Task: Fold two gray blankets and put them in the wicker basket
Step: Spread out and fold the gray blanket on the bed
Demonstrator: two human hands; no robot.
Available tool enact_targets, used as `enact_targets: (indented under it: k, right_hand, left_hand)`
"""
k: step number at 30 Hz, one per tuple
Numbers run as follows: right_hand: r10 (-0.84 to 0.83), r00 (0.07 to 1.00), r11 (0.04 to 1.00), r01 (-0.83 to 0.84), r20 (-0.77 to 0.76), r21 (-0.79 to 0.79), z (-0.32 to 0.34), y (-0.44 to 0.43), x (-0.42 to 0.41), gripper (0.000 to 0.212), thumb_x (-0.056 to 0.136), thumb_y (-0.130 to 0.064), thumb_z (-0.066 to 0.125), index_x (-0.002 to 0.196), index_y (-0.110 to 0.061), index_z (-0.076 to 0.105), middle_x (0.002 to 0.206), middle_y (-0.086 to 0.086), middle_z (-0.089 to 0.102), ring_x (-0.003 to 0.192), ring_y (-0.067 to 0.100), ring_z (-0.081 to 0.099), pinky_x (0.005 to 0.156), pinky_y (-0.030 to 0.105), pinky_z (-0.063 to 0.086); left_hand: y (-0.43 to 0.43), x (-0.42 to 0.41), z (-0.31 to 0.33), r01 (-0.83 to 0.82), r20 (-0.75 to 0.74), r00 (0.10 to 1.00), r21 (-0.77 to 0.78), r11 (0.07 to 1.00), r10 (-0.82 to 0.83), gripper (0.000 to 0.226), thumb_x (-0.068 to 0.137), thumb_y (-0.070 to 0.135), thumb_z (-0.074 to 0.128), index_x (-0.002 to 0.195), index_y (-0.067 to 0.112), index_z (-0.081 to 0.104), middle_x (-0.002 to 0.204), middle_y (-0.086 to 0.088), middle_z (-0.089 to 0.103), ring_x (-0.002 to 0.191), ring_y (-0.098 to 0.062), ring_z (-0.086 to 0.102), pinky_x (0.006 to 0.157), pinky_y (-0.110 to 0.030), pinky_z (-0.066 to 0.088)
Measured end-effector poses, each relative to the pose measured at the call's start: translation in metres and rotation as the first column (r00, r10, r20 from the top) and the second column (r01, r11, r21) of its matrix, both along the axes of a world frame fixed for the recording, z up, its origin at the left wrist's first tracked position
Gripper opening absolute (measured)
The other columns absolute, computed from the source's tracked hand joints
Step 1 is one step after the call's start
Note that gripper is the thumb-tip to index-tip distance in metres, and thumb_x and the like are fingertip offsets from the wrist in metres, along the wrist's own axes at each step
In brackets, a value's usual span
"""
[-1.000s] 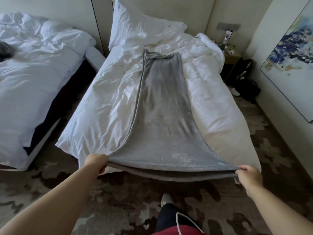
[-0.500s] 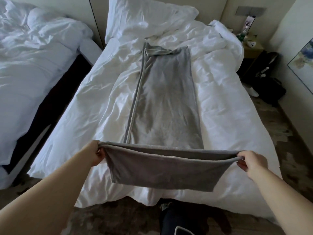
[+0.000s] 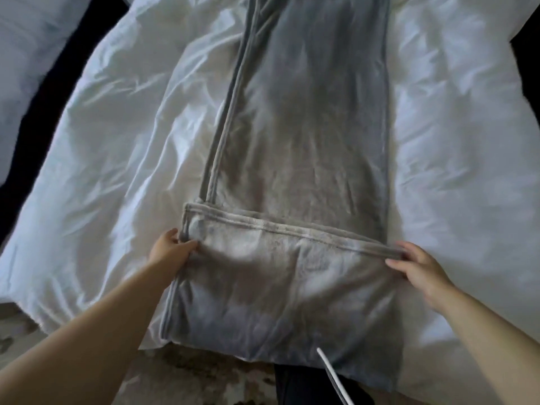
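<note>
A long gray blanket [image 3: 306,141], folded into a narrow strip, lies lengthwise down the white duvet [image 3: 117,171] of the bed. Its near end is folded back over itself, and the hemmed edge [image 3: 277,226] runs across the strip. My left hand [image 3: 169,249] pinches the left corner of that folded end. My right hand [image 3: 420,270] holds the right corner of the hem, fingers on top. The fold's near part hangs over the foot of the bed. No wicker basket or second gray blanket is in view.
A second bed with white bedding [image 3: 26,54] stands at the left, across a dark gap [image 3: 43,92]. Patterned carpet [image 3: 190,375] shows below the bed's foot. My dark-trousered leg [image 3: 306,387] is against the bed edge.
Both hands carried the blanket's near end up from the foot of the bed and laid it forward onto the strip. The view moved closer over the bed.
</note>
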State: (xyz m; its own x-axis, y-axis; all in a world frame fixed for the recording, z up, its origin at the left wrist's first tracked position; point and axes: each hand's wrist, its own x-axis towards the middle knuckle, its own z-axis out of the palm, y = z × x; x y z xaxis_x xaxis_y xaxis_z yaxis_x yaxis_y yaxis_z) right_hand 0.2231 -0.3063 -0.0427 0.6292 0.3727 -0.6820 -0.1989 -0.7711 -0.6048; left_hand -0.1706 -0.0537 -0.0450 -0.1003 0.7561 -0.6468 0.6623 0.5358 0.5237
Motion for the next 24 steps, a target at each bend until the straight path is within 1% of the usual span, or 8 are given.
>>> enact_targets:
  k: [1,3,6,9,13,17,20,24]
  right_hand:
    - [0.034,0.999,0.999,-0.034,0.025,-0.008,-0.005,-0.001,-0.001,0.055,0.081,-0.001,0.070,0.132,-0.013,0.054,0.116,0.008,0.060,0.109,0.023,0.056,0.099,0.038,0.042]
    - [0.063,0.995,0.998,-0.060,0.080,-0.035,-0.010,-0.002,0.000,0.045,0.081,-0.002,0.072,0.124,-0.008,0.060,0.108,0.012,0.064,0.098,0.025,0.059,0.089,0.034,0.045]
    - [0.121,0.977,0.993,-0.119,0.175,-0.023,-0.012,0.002,0.004,0.016,0.082,-0.007,0.072,0.097,-0.005,0.067,0.086,0.013,0.064,0.077,0.023,0.056,0.064,0.023,0.044]
    - [-0.005,0.922,0.998,-0.023,0.388,0.066,-0.015,0.007,0.014,0.008,0.082,-0.011,0.072,0.085,-0.011,0.065,0.076,0.008,0.059,0.070,0.020,0.050,0.048,0.010,0.037]
    - [-0.087,0.901,0.996,0.091,0.425,0.012,-0.029,0.000,0.017,0.019,0.082,-0.023,0.072,0.094,-0.010,0.064,0.084,0.007,0.061,0.078,0.023,0.056,0.065,0.028,0.045]
    - [-0.189,0.946,0.979,0.201,0.264,-0.017,-0.034,-0.022,-0.001,0.035,0.085,-0.030,0.069,0.106,-0.002,0.065,0.095,0.014,0.063,0.086,0.026,0.058,0.080,0.044,0.049]
    - [-0.235,0.964,0.971,0.239,0.127,-0.015,-0.022,-0.046,-0.027,0.035,0.086,-0.030,0.069,0.102,0.000,0.065,0.095,0.018,0.065,0.086,0.029,0.060,0.083,0.047,0.050]
    - [-0.219,0.972,0.973,0.211,-0.085,-0.095,-0.005,-0.082,-0.071,0.022,0.088,-0.027,0.067,0.097,-0.007,0.065,0.103,0.019,0.069,0.097,0.037,0.066,0.092,0.053,0.052]
  left_hand:
    - [0.000,0.000,-0.005,0.053,-0.040,0.998,0.020,0.998,-0.052,0.027,0.076,0.022,0.078,0.097,0.010,0.067,0.085,-0.012,0.069,0.086,-0.032,0.067,0.076,-0.040,0.055]
    - [0.000,0.002,-0.012,0.158,-0.162,0.976,0.055,0.986,-0.147,0.031,0.076,0.035,0.077,0.070,0.011,0.058,0.063,-0.006,0.061,0.064,-0.028,0.059,0.057,-0.031,0.043]
    - [0.003,0.001,-0.017,0.232,-0.224,0.955,0.153,0.961,-0.195,0.038,0.081,0.037,0.071,0.063,0.010,0.052,0.059,-0.007,0.054,0.058,-0.025,0.049,0.053,-0.034,0.033]
    - [0.007,-0.005,-0.021,0.167,-0.196,0.974,0.282,0.945,-0.114,0.033,0.083,0.032,0.069,0.070,0.003,0.060,0.064,-0.012,0.058,0.062,-0.026,0.051,0.057,-0.036,0.036]
    - [0.002,-0.009,-0.024,0.053,-0.151,0.989,0.282,0.958,-0.010,0.024,0.082,0.034,0.070,0.085,0.010,0.066,0.078,-0.005,0.063,0.079,-0.026,0.059,0.067,-0.032,0.041]
    - [-0.019,-0.022,-0.010,-0.029,-0.159,0.985,0.246,0.969,0.070,0.056,0.080,0.040,0.072,0.124,0.008,0.058,0.115,-0.011,0.066,0.106,-0.030,0.061,0.091,-0.037,0.048]
    - [-0.052,-0.039,0.008,-0.100,-0.203,0.969,0.205,0.974,0.143,0.063,0.078,0.042,0.073,0.129,0.012,0.053,0.125,-0.015,0.061,0.111,-0.033,0.059,0.094,-0.039,0.047]
    - [-0.107,-0.066,0.016,-0.382,-0.154,0.909,0.061,0.922,0.387,0.073,0.073,0.036,0.078,0.135,0.012,0.047,0.126,-0.018,0.059,0.111,-0.036,0.057,0.094,-0.037,0.047]
